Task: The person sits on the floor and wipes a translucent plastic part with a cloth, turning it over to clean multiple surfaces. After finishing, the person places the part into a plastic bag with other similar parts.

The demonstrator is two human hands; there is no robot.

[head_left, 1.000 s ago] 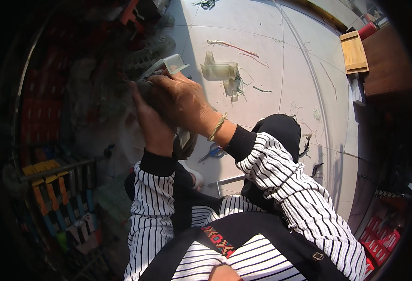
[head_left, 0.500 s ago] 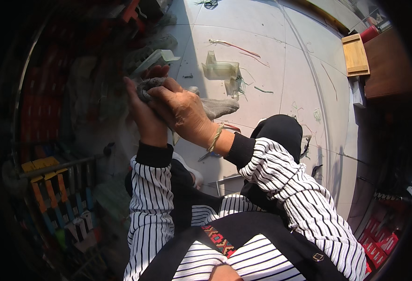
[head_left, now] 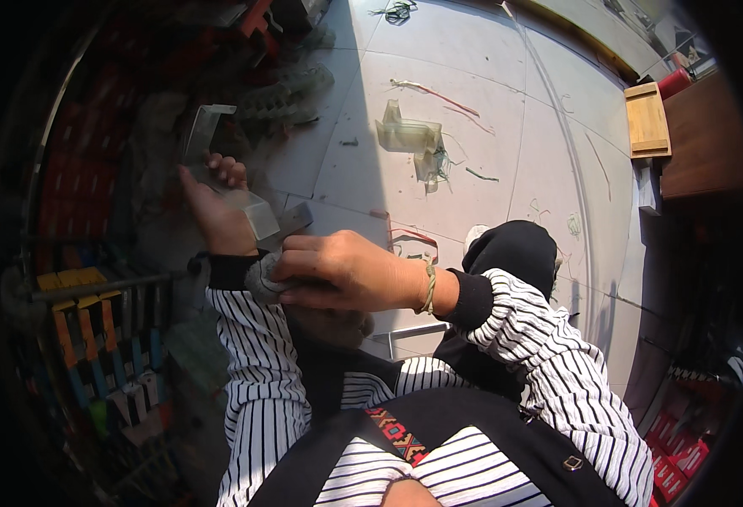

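My left hand [head_left: 222,211], palm up with curled fingers, holds a bent piece of clear plastic [head_left: 259,218]. One end of that piece sticks up beyond the fingers, and the other lies across the palm near the wrist. In my right hand [head_left: 350,269] is a grey cloth [head_left: 261,280], gripped in closed fingers beside my left cuff. Part of the cloth hangs below the right hand, in shadow. A similar translucent plastic piece [head_left: 412,137] lies on the floor ahead.
Red and white strings [head_left: 443,95] and green scraps [head_left: 397,12] lie on the tiled floor [head_left: 464,51]. Tools hang on a dark rack [head_left: 101,329] at the left. A wooden board [head_left: 647,120] stands at the far right, with red boxes [head_left: 675,456] at the lower right.
My right hand has drawn the cloth away from the left palm, back toward my body. My left hand has shifted left and lower, uncovering the plastic piece.
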